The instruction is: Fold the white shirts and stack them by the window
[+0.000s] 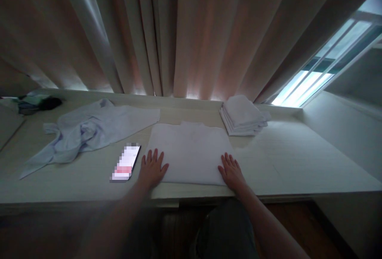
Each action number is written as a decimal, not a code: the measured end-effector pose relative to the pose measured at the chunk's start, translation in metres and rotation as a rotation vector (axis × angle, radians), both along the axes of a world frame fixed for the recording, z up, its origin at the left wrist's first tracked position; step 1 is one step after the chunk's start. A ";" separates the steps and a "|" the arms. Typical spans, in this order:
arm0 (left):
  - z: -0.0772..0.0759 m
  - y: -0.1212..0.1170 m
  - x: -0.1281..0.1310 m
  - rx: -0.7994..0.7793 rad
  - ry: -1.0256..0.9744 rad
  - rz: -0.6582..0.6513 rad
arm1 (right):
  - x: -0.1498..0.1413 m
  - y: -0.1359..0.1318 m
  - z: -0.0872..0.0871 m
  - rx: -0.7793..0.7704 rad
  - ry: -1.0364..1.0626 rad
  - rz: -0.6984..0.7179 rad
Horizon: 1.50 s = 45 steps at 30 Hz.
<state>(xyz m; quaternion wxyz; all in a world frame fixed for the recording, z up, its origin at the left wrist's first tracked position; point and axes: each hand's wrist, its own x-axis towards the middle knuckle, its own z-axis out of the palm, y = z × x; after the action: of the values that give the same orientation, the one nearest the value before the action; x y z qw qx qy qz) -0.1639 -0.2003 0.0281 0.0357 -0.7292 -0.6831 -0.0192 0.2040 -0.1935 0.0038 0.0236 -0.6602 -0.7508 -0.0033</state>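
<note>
A white shirt (192, 153), folded into a flat rectangle with its collar at the far edge, lies on the pale tabletop in front of me. My left hand (152, 168) rests flat on its left side near the front corner, fingers spread. On the right side, my right hand (231, 171) lies palm down with fingers apart, touching the cloth at the front corner. Neither hand grips anything. A crumpled white garment (89, 129) is spread loosely to the left. Behind the folded shirt, to the right, sits a stack of folded white cloth (243, 115).
A phone (125, 162) with a lit, blurred screen lies left of my left hand. Dark and green cloth items (38, 103) are heaped at the far left. The tabletop (298, 155) runs up to a white side wall (343, 131). Long curtains (209, 32) hang behind it.
</note>
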 end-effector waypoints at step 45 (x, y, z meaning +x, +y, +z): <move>-0.009 0.037 0.084 -0.001 -0.124 -0.188 | -0.110 0.042 0.015 -0.031 0.069 0.255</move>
<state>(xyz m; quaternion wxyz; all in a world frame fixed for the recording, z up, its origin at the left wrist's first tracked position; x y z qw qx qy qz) -0.0800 -0.1636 0.0187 -0.0089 -0.7876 -0.6125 -0.0671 0.0943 -0.1516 0.0183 0.0394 -0.5594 -0.8273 0.0341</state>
